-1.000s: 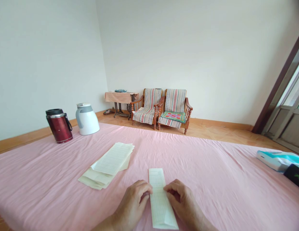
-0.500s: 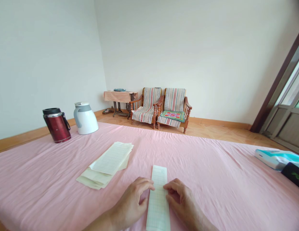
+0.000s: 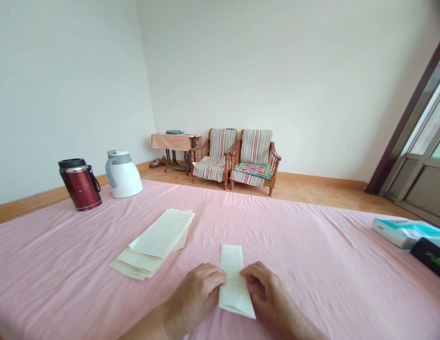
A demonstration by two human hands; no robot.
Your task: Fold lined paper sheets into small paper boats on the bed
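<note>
A narrow folded strip of grid-lined paper (image 3: 233, 276) lies in front of me on the pink cloth. Its near end is bent over in a loose, rounded fold that stands slightly off the cloth. My left hand (image 3: 196, 293) is closed at the strip's left edge, its thumb hidden behind the fingers. On the right edge, my right hand (image 3: 269, 290) pinches the paper with its index finger bent over; its thumb is partly covered. Left of the strip lies a loose stack of lined paper sheets (image 3: 159, 236), slightly fanned out.
The pink cloth (image 3: 305, 264) has wrinkles across it. At the far left stand a red thermos flask (image 3: 81, 189) and a white-and-grey jug (image 3: 125, 177). A teal-and-white packet (image 3: 404, 231) and a black case (image 3: 430, 257) lie at the right. Two armchairs (image 3: 253, 156) stand beyond.
The strip's near end has been folded up and away from me, so the strip looks shorter. Both hands stay at its edges, and the left fingers have closed in.
</note>
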